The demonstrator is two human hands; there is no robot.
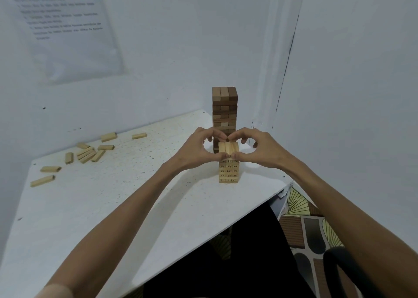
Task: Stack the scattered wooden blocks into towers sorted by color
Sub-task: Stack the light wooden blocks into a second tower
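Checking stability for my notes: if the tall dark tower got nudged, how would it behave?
The dark tower would probably tip: it stands tall and narrow. Its stacked layers look uneven, so it would likely collapse, not slide.

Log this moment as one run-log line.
step: aligning top layer; left hand: grips light tower top; right hand: grips it too; dark tower: upright behind; loose blocks: left of table

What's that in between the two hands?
In the head view, the top of the light wooden tower sits between the left hand and the right hand, both pinching its top blocks. The darker tower stands behind.
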